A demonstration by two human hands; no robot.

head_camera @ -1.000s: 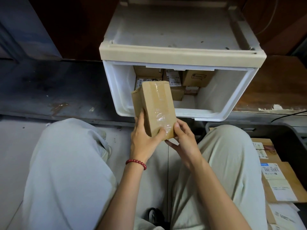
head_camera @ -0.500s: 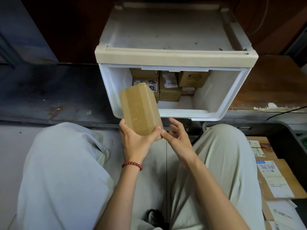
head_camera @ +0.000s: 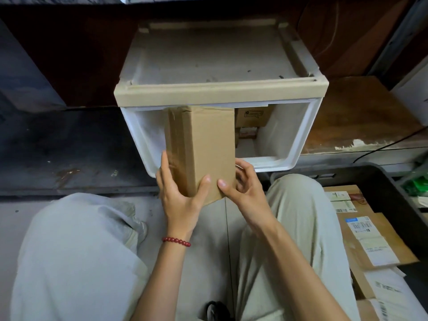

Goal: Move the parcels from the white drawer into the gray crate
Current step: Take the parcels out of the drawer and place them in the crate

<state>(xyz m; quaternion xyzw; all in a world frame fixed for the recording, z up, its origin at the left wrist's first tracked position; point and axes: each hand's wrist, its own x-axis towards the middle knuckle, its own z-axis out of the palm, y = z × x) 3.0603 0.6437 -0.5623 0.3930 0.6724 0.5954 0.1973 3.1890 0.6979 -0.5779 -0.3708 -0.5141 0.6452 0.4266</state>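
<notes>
Parcel (head_camera: 203, 147), a tall plain brown box with clear tape down its left face, stands upright before the white drawer's (head_camera: 303, 135) open mouth, its lower end gripped by both hands: left hand (head_camera: 180, 193) wrapping the taped side, thumb in front; right hand (head_camera: 243, 188) pinching the lower right edge. Its top reaches the drawer's beige lip, and other parcels (head_camera: 253, 117) show inside at right. The gray crate (head_camera: 379, 181) lies low right, beside the knee, holding labelled parcels (head_camera: 370, 239).

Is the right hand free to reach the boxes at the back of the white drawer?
Probably not yet: the right hand and left hand grip the cardboard parcel before the white drawer opening. The boxes inside show past its right edge, reachable once it lets go.
</notes>
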